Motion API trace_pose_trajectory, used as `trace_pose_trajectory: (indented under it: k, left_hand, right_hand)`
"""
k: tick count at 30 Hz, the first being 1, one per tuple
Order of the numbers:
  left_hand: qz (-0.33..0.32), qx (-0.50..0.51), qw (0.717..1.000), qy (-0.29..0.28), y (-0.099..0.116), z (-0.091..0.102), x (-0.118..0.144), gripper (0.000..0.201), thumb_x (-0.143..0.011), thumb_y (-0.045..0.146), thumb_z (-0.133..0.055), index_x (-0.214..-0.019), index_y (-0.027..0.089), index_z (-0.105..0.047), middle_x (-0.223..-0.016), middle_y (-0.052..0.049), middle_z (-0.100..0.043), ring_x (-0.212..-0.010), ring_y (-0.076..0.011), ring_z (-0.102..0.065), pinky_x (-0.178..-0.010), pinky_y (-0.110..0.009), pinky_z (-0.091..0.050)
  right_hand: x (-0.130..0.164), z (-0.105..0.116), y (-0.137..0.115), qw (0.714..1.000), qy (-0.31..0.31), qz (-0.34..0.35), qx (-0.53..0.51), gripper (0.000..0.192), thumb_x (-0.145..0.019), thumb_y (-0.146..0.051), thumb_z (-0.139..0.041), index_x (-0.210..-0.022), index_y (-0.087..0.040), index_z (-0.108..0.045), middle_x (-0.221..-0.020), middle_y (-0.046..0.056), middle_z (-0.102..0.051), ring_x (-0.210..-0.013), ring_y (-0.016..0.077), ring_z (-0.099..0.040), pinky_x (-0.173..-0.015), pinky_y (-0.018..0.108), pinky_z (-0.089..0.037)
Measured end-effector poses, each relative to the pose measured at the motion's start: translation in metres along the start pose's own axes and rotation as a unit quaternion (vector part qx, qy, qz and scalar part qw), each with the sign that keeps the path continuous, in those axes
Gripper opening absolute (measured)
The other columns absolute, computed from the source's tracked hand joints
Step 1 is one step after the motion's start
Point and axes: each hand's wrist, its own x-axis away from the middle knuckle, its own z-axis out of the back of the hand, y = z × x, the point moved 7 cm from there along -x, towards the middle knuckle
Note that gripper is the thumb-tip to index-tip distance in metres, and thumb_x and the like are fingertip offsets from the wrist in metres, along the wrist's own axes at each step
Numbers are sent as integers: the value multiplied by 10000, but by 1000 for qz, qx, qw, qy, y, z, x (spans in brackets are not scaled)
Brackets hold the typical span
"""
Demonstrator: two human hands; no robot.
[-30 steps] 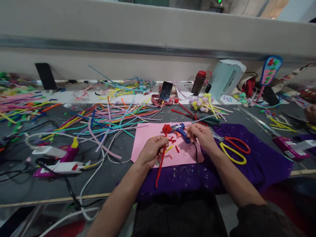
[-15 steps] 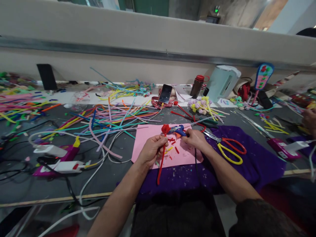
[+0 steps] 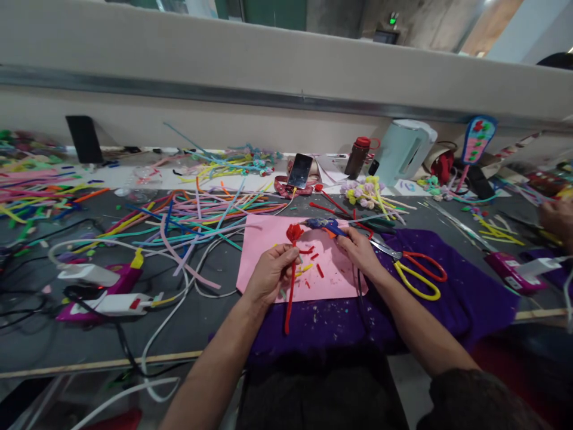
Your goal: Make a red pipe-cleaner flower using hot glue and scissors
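The red pipe-cleaner flower point(image 3: 293, 234) stands up out of my left hand point(image 3: 268, 276) over the pink sheet point(image 3: 264, 257) — its curled head at the top, its long red stem point(image 3: 289, 304) running down toward 6 o'clock past my wrist onto the purple cloth point(image 3: 447, 298). My left fingers are closed around that stem just under the head. At about 2 o'clock from the flower, my right hand point(image 3: 362, 251) is wrapped around the grip of the blue glue gun point(image 3: 326, 225), whose nozzle points toward 9 o'clock and ends just beside the flower head; I cannot tell whether it touches. The gun's black cord point(image 3: 359, 292) drops from my right hand toward 6 o'clock. Small red and yellow offcuts point(image 3: 313, 263) lie scattered on the pink sheet between my hands.

At 3 o'clock from my right hand lie scissors with red and yellow handles point(image 3: 418, 275) on the purple cloth. At 10 o'clock — well apart — a loose spread of coloured pipe cleaners point(image 3: 197, 215) covers the grey table point(image 3: 201, 316). A phone point(image 3: 299, 170) leans at 12 o'clock, near a dark bottle with a red cap point(image 3: 359, 156).
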Motion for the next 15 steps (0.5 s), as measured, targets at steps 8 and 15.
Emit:
trace_pose_trajectory:
  k: [8,15]
  left_hand:
    - [-1,16,1000,3,4,4,1,259,-676,376,-614,-633,135,-528,-395,62,-406,-310,-14,-296,-323,-138,-203]
    - [22,48,998,17,3,5,2,246,-668,339,-625,-616,119,-528,-490,37,-487,-338,-1,-321,-327,-131,-209]
  right_hand:
    - [7,13,-12,989,53,-16,-139,306,-756,-332,-425,-992,-165,-525,-627,-28,-492,-468,88,-396,-451,207,-331]
    - [21,17,-41,977,73,12,-199,320,-683,-249,-503,-996,-183,-496,-758,0,-481,-589,101,-409,-517,209,-364]
